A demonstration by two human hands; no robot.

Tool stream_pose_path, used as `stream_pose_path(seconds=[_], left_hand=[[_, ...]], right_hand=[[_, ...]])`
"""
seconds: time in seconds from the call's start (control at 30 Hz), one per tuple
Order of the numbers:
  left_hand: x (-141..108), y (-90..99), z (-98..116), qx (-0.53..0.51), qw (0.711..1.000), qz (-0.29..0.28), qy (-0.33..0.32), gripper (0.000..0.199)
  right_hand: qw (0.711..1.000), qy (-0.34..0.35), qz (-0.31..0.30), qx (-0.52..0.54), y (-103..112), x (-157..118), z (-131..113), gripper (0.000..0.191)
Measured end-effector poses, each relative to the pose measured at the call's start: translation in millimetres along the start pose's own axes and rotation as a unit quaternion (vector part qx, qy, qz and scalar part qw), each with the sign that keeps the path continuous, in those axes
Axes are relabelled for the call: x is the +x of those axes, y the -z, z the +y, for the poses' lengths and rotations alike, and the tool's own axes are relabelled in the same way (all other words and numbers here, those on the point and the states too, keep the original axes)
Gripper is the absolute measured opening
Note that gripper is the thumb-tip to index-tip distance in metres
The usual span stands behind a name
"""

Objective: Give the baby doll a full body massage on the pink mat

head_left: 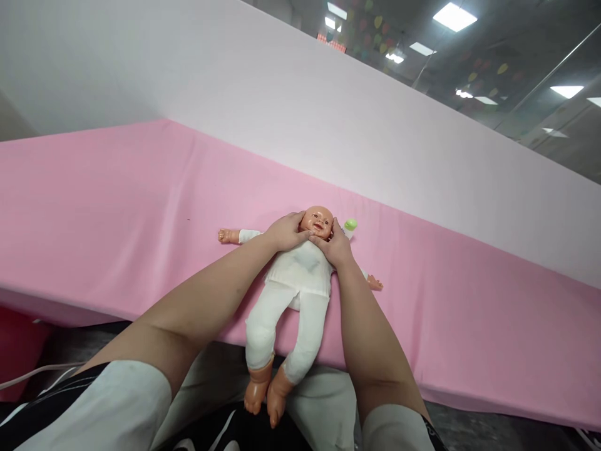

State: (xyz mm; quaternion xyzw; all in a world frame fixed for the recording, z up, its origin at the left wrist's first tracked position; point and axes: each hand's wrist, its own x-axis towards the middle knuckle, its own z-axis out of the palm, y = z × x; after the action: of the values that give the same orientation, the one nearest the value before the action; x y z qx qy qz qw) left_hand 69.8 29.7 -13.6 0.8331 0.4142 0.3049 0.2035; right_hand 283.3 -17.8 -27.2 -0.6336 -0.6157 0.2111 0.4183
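A baby doll (305,269) in a white top and trousers lies on its back, its feet hanging past the near edge of the pink-covered table (469,300). My left hand (287,232) is on one side of the doll's head and chin, its fingers curved round it. On the other side, my right hand (337,246) cups the cheek and jaw, with both thumbs meeting under the chin. The doll's arms stretch out to either side. Just beyond my right hand lies a bottle with a light green cap (350,224), partly hidden.
A white wall (282,113) rises behind the table, with glass above it reflecting ceiling lights. A red object (21,351) and a pale cable (42,371) are at the lower left, below the table edge.
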Motion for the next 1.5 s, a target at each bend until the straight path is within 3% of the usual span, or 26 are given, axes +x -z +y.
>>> stream_pose_path(seconds=[0.1,0.23,0.33,0.47,0.73,0.9,1.13,1.37,1.5], left_hand=[[-1.0,-1.6,1.8,-0.020,0.999,0.011,0.030,0.064],[0.4,-7.8,3.6,-0.030,0.998,0.046,0.032,0.060],[2.2,-9.1,3.4,-0.043,0.997,0.048,0.044,0.055],[5.2,-8.2,-1.0,-0.063,0.993,0.042,0.092,0.053],[10.4,-15.1,-17.2,-0.137,0.986,0.066,0.066,0.052],[8.2,-14.5,-14.7,-0.138,0.987,0.067,0.038,0.053],[5.1,-8.1,-3.9,-0.134,0.986,0.047,0.083,0.060],[4.7,-8.8,-5.0,-0.125,0.987,0.053,0.083,0.058],[5.4,-10.6,-9.1,-0.122,0.988,0.059,0.069,0.054]], right_hand=[[1.000,-0.018,0.012,-0.005,-3.1,0.2,-2.4,0.119],[0.999,0.002,0.040,-0.015,-4.9,-1.2,-9.1,0.087],[0.999,0.014,0.043,-0.021,-5.1,-0.8,-10.9,0.074],[0.998,0.015,0.049,-0.019,-6.4,3.4,-5.5,0.072],[0.997,0.052,0.057,-0.004,-9.0,7.1,3.8,0.061],[0.995,0.056,0.076,0.017,-8.8,2.1,-3.1,0.059],[0.998,-0.010,0.068,0.006,-10.0,0.3,-14.1,0.080],[0.998,0.035,0.053,-0.021,-7.4,0.9,-10.9,0.058],[0.998,0.034,0.053,-0.024,-6.9,2.3,-5.4,0.059]])
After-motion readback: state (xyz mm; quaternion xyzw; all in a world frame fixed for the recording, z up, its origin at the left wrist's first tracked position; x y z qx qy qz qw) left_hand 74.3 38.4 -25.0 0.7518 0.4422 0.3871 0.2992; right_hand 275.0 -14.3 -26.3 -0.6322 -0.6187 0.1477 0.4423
